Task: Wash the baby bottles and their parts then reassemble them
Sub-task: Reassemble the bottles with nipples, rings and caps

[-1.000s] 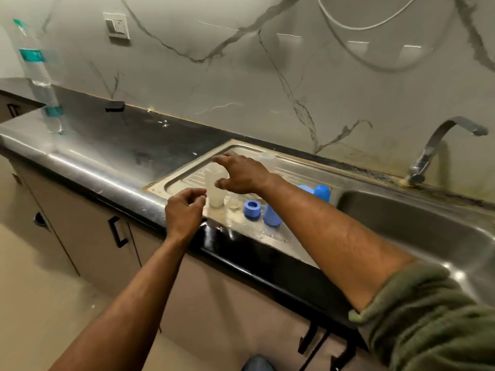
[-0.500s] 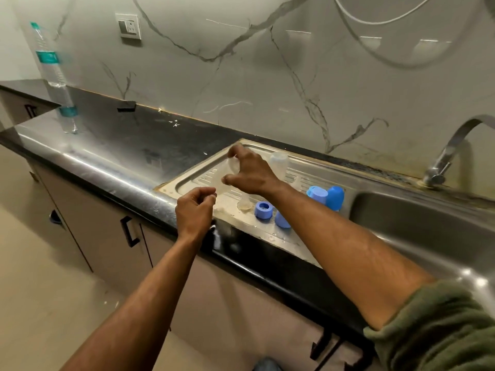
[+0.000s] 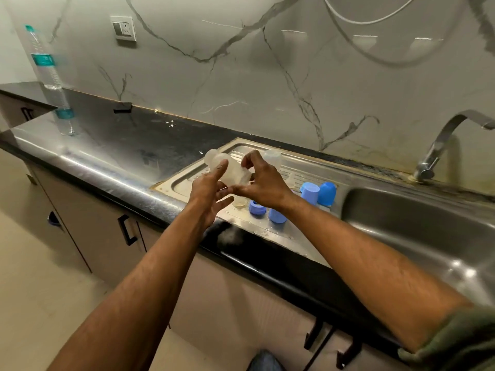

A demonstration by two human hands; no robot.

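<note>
A clear baby bottle [image 3: 226, 167] lies tilted in the air over the steel drainboard [image 3: 184, 183]. My right hand [image 3: 263, 183] pinches its open end between thumb and fingers. My left hand [image 3: 210, 190] supports its body from below, fingers fairly straight, thumb up along the side. A second clear bottle [image 3: 272, 158] stands upright behind my right hand. On the drainboard lie a clear teat [image 3: 239, 203], a blue screw ring [image 3: 257, 208], a blue cap [image 3: 276, 216] and two more blue caps [image 3: 309, 192] [image 3: 327, 193].
The sink basin [image 3: 417, 236] lies to the right under a steel tap [image 3: 439, 148]. A tall plastic water bottle [image 3: 51, 81] stands on the dark counter [image 3: 112, 145] at far left. Cabinet doors with black handles [image 3: 128, 231] run below.
My right hand lifted the clear bottle off the drainboard and tipped it over. My left hand rose from the counter edge and opened under the bottle.
</note>
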